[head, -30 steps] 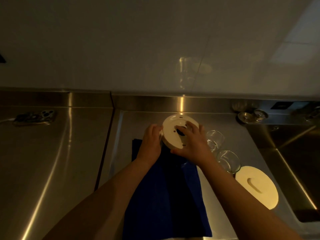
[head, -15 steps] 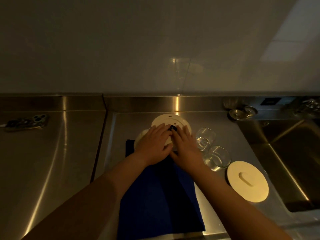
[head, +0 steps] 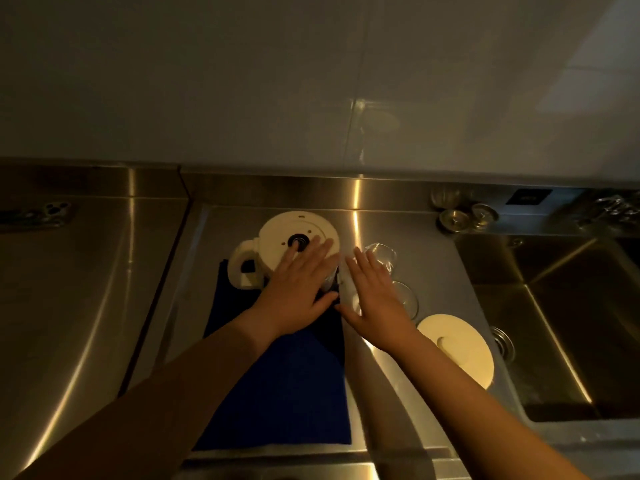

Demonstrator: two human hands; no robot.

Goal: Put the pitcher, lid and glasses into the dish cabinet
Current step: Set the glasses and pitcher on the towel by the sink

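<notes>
On the steel counter (head: 104,323) before you, the pitcher (head: 298,237) stands upside down at the far end of a blue cloth (head: 277,393), cream base up, handle to the left. Your left hand (head: 294,289) lies flat on that base, fingers straight, gripping nothing. Your right hand (head: 375,296) hovers just beside it, fingers spread and relaxed, over two clear glasses (head: 391,268); whether these hold anything cannot be told. Near your right forearm the cream lid (head: 457,348) lies flat on the steel. Right of it, the sink basin (head: 571,323). Small metal strainers (head: 467,216) sit on the back ledge; a phone (head: 34,216) lies far left.
</notes>
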